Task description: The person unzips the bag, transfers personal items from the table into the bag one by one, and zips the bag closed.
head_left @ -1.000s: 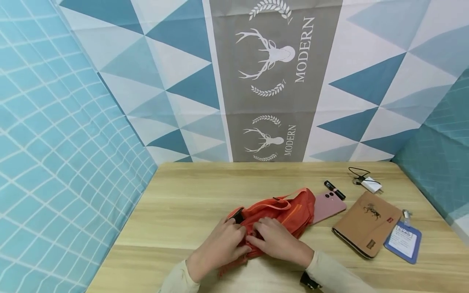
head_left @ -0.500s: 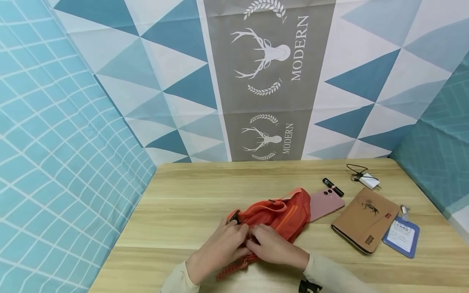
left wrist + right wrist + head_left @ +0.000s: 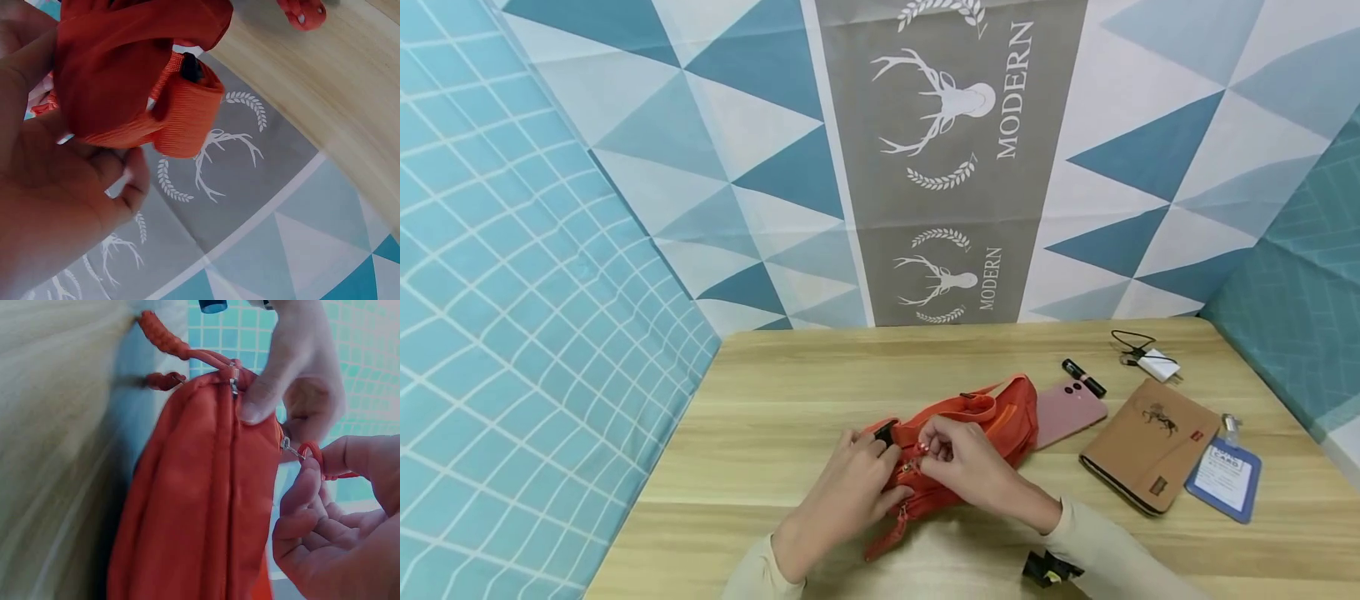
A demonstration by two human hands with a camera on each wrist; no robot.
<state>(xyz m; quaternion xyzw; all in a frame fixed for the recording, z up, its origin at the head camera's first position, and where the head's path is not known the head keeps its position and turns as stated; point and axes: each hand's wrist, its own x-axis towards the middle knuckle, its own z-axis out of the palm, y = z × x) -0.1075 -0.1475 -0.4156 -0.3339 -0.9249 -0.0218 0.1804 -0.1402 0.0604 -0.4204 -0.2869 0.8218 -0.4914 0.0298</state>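
Red-orange cloth makes up the bag, which lies low on the worktop, between five and six o'clock from the middle of the head view. The left hand, at the bag's eight o'clock, grips its end, thumb on the cloth. The right hand, at six o'clock, pinches a cord pull at the end of a zip slider.

The slider could jam if slack cloth folds into the teeth, or if the strap bunches across them. The pull might slip away, since only thumb and fingertips hold it. A hard tug could swing the bag's two o'clock end into the phone, whose near edge it hides.

Counted: one bag, one buckle visible, three pulls in the right wrist view, one phone between two and three o'clock of the bag, one tube at two, one charger with one cable beyond, one case at three, and one badge just past three.
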